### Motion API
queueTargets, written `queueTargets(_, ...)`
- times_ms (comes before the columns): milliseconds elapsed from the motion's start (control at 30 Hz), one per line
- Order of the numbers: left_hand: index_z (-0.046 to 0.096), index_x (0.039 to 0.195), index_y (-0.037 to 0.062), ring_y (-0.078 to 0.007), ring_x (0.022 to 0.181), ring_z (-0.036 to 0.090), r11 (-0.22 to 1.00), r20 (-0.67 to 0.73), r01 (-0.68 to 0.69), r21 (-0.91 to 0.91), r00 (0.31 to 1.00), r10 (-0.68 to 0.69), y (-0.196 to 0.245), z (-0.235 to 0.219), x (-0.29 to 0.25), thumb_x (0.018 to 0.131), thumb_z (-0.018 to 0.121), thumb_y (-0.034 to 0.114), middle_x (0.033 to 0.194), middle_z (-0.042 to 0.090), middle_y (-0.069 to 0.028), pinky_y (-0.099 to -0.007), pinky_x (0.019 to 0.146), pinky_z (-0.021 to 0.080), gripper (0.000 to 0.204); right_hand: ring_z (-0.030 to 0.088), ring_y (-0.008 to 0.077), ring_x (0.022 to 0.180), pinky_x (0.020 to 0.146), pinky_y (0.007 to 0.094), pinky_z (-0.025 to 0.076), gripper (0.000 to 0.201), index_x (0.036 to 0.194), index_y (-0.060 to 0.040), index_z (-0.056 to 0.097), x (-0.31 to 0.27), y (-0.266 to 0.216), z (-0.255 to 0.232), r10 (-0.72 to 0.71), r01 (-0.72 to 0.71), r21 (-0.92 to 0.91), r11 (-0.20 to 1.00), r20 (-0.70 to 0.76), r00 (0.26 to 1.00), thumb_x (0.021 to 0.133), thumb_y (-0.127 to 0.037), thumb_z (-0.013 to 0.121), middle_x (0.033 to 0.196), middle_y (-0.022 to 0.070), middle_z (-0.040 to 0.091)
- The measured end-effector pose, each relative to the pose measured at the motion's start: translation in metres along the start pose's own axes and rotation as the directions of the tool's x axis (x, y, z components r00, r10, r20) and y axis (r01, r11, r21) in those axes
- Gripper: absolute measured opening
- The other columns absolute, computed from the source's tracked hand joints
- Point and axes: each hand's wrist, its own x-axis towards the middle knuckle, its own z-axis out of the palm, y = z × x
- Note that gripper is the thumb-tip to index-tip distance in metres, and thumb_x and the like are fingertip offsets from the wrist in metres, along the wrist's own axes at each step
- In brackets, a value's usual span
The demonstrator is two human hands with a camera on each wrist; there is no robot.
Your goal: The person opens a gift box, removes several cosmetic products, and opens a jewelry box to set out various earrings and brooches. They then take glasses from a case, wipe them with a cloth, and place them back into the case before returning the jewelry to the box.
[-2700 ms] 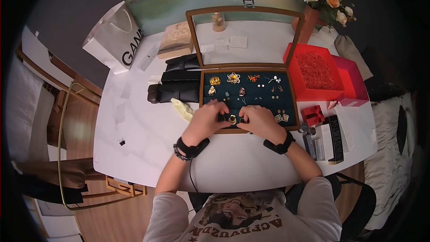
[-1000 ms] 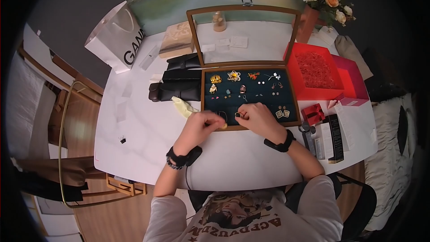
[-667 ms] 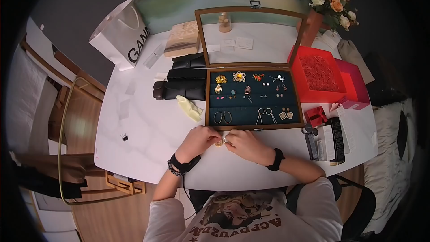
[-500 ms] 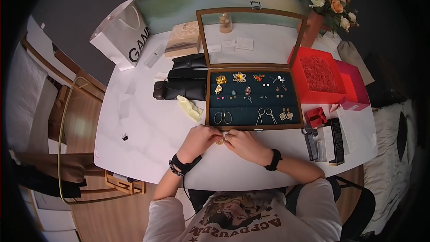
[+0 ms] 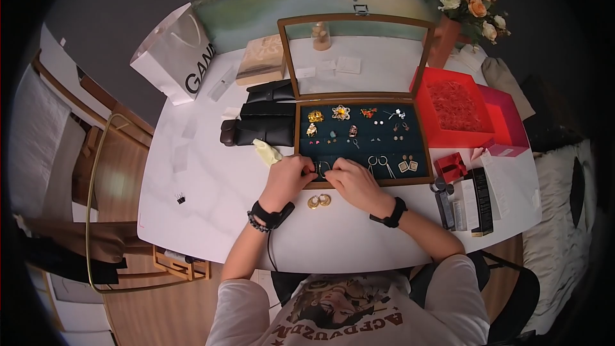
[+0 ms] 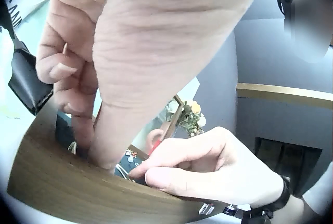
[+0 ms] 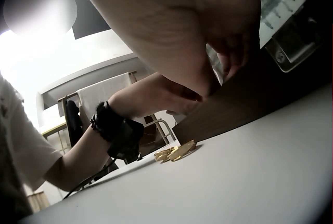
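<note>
A wooden jewelry box with a dark green lining stands with its glass lid [image 5: 287, 51] raised. My left hand [image 5: 289, 176] and right hand [image 5: 355, 184] both reach over its front rim [image 5: 410, 181], thumbs and fingers pinching at the pair of silver hoop earrings [image 5: 325, 167] in the front left. In the left wrist view, one hoop [image 6: 72, 147] shows by the left fingers and the right fingertips close near thin silver lines; the rim hides part of both grips. Two gold hoop earrings [image 5: 325, 200] lie together on the white table in front of the box.
Several brooches and earrings, including long silver drop earrings [image 5: 387, 165], fill the box. Black cases [image 5: 266, 131] and a yellow cloth [image 5: 266, 152] lie left; a red gift box [image 5: 477, 133] and small cartons [image 5: 477, 208] stand right. A paper bag [image 5: 170, 57] stands at the back left.
The gold hoop earrings were lifted from the box and set on the table before it. Both hands have since left them and moved forward to the silver hoops in the box.
</note>
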Motion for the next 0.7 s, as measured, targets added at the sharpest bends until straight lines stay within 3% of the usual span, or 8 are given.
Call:
queueTargets(33,0.077,0.087,0.0078,-0.0255,0.073,0.073,1.000,0.058,-0.002,0.008,0.998,0.002,-0.003,0.003,0.001,0.082,0.081,0.015,0.081,0.075,-0.0079,-0.0358,0.067,0.056,0.009,0.067,0.0307,0.089,0.078,0.0422,0.056,0.012,0.097,-0.0011,0.074,0.000,0.006,0.001,0.004,-0.004,-0.011,1.000,0.012,1.000,0.096,-0.012,0.069,0.094,0.0110,0.065)
queueTargets(200,0.078,0.084,0.0081,-0.0263,0.073,0.073,0.997,0.063,0.008,0.082,0.998,-0.013,-0.006,0.013,0.003,0.080,0.081,0.016,0.076,0.075,-0.0068,-0.0374,0.066,0.056,0.010,0.068,0.0313,0.087,0.076,0.0420,0.055,0.016,0.095,0.0002,0.075,0.007,0.017,-0.009,0.049,-0.048,-0.010,0.999,0.030,0.998,0.094,-0.016,0.073,0.090,0.0123,0.069)
queueTargets(267,0.078,0.083,0.0080,-0.0266,0.072,0.073,0.994,0.040,0.006,0.109,0.999,-0.010,-0.004,0.016,0.002,0.080,0.080,0.017,0.075,0.075,-0.0068,-0.0378,0.065,0.056,0.010,0.069,0.0327,0.082,0.075,0.0429,0.055,0.020,0.093,0.0009,0.075,0.009,0.018,-0.014,0.171,-0.184,0.087,0.979,0.135,0.976,0.091,-0.019,0.077,0.087,0.0133,0.070)
queueTargets(467,0.077,0.079,0.0084,-0.0285,0.072,0.074,0.993,0.007,0.120,-0.017,0.993,-0.120,0.031,-0.001,-0.010,0.081,0.076,0.017,0.074,0.074,-0.0083,-0.0388,0.065,0.057,0.009,0.069,0.0326,0.080,0.073,0.0426,0.055,0.022,0.094,0.0014,0.075,0.010,0.020,-0.020,0.132,-0.137,0.040,0.990,0.112,0.985,0.088,-0.019,0.081,0.084,0.0138,0.069)
queueTargets(567,0.078,0.082,0.0089,-0.0243,0.073,0.074,0.990,0.151,0.084,-0.114,0.986,-0.066,0.059,-0.005,-0.028,0.081,0.077,0.019,0.077,0.075,-0.0068,-0.0355,0.067,0.056,0.010,0.069,0.0320,0.080,0.073,0.0423,0.055,0.019,0.091,0.0005,0.074,0.009,0.029,-0.020,0.131,-0.141,0.063,0.988,0.141,0.981,0.089,-0.018,0.079,0.086,0.0133,0.070)
queueTargets(700,0.077,0.081,0.0096,-0.0262,0.074,0.073,0.993,0.234,-0.036,-0.116,0.970,0.062,0.084,0.028,-0.050,0.081,0.075,0.018,0.078,0.074,-0.0077,-0.0364,0.068,0.056,0.008,0.069,0.0314,0.081,0.073,0.0421,0.055,0.016,0.089,-0.0003,0.071,0.011,0.035,-0.028,0.125,-0.125,-0.011,0.992,0.128,0.984,0.090,-0.015,0.077,0.086,0.0127,0.070)
